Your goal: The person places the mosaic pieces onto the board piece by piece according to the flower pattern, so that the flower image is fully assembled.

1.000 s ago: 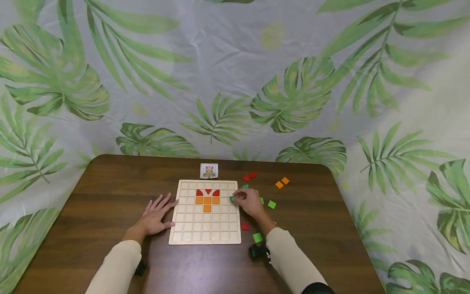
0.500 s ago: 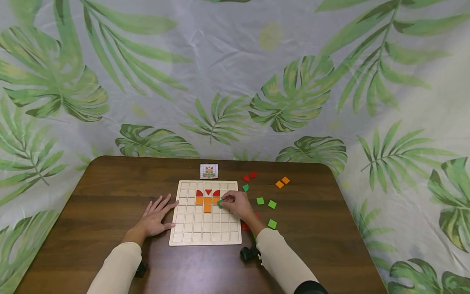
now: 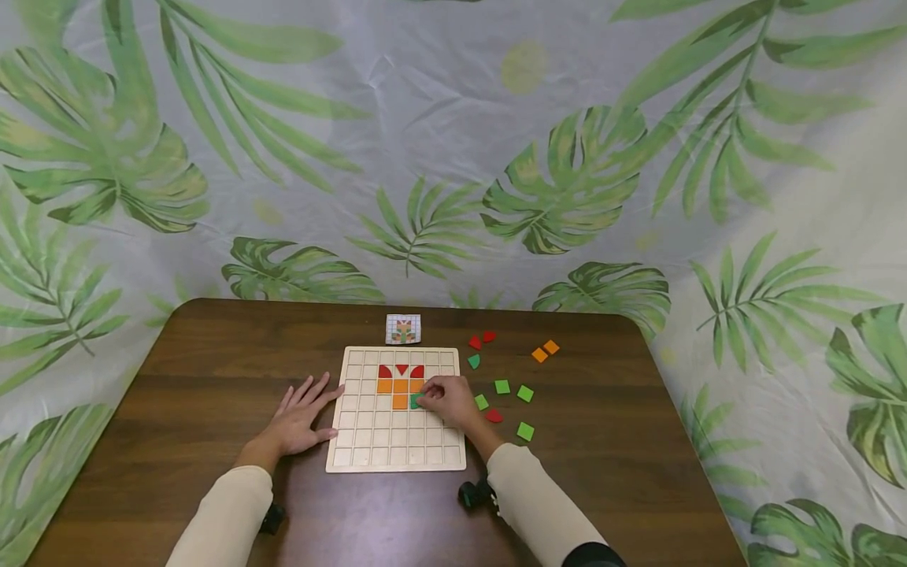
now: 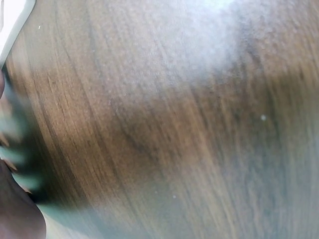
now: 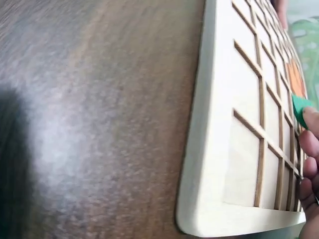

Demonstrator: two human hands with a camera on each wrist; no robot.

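Note:
A pale wooden grid board [image 3: 372,453] lies on the brown table. Red pieces [image 3: 417,372] and orange squares [image 3: 400,387] fill several of its upper middle cells. My right hand [image 3: 451,400] pinches a dark green tile [image 3: 415,402] at the cell right of the lowest orange square. In the right wrist view, thumb and fingers hold this green tile [image 5: 300,107] by its edge. Whether it sits fully in the cell I cannot tell. With fingers spread, my left hand [image 3: 301,424] rests on the table and touches the board's left edge.
Behind the board lies a small printed pattern card [image 3: 403,329]. Loose pieces are scattered to the right: red ones [image 3: 494,415], light green squares [image 3: 525,431], a dark green piece [image 3: 474,361] and two orange squares [image 3: 546,352]. A leaf-patterned cloth [image 3: 439,157] hangs behind the table.
My right hand has carried the dark green tile leftward from the board's right edge to the cell beside the lowest orange square. The left hand has stayed in place.

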